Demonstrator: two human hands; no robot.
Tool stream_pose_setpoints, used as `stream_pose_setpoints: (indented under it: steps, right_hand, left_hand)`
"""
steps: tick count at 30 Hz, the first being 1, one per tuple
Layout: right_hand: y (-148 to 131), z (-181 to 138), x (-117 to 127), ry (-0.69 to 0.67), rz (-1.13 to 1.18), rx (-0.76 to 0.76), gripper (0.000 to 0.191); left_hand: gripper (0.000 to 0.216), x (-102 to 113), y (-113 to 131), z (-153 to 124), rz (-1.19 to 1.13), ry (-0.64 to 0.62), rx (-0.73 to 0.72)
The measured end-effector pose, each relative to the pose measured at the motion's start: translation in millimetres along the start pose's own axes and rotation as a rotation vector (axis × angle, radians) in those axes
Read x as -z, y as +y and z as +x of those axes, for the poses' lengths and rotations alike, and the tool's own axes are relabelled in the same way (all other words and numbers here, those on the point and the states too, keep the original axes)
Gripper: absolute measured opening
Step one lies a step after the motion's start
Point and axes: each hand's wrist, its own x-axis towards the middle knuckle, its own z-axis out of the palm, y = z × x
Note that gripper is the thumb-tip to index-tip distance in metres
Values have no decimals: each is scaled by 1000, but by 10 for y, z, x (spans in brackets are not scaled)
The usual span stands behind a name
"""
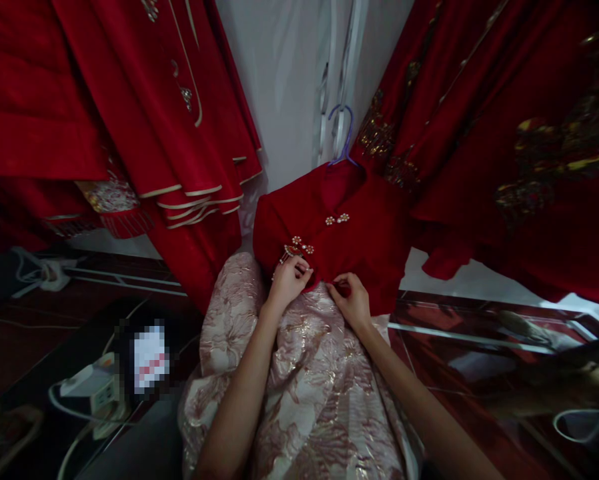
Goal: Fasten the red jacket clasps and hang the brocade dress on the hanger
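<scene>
A small red jacket (364,233) hangs on a pale purple hanger (343,133) over a pink and gold brocade skirt (304,387). Pearl button clasps (337,219) sit on its front. My left hand (288,280) is closed, pinching the jacket's front edge just under a beaded pearl clasp (296,249). My right hand (350,299) is closed too, gripping the jacket's lower hem a little to the right. Both forearms reach up from the bottom of the view.
Red embroidered garments hang on the left (144,100) and on the right (504,147), with a white wall (284,87) between them. A white power strip (92,387) with cables lies on the dark glossy floor at lower left. A blurred patch (148,357) sits beside it.
</scene>
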Motion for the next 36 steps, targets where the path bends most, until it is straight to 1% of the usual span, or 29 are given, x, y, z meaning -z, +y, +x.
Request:
stream_pose_setpoints:
  steps: [3,6,8,10,13,16,18,21,24,27,29,33,36]
  right_hand:
    - [-31,17,42,8,70,-59,17]
    - [-44,48,86,0,165,-157,22]
    - [-39,74,107,-6,230,-222,27]
    - [-31,94,117,-7,283,-253,29]
    - [-51,107,121,-20,326,-250,31]
    - [-147,113,135,-66,352,-233,31]
    - [-249,126,148,-108,375,-212,31]
    - [-386,173,139,-179,418,-181,31]
    - [-426,241,67,-226,424,-178,32]
    - [-381,299,-26,-231,389,-222,33]
    - [-350,320,-60,-220,350,-236,32]
    - [-368,322,-39,-197,270,-196,29]
    - [-423,312,-2,-192,252,-188,27]
  left_hand:
    - [11,60,29,6,-15,-13,25]
    - [14,97,25,-2,-23,-87,63]
    - [18,105,13,-16,-32,-124,59]
    - [17,103,4,-28,-45,-146,43]
    - [12,97,5,-29,-64,-164,26]
    - [12,91,17,-13,-93,-138,34]
    - [13,85,25,-2,-130,-128,59]
    - [16,73,30,0,-197,-153,117]
    - [13,65,19,-6,-255,-161,151]
    - [12,71,-3,-6,-320,-150,191]
    - [13,78,-13,-2,-387,-171,241]
    - [20,82,-8,3,-499,-221,299]
    - [25,76,1,0,-549,-228,337]
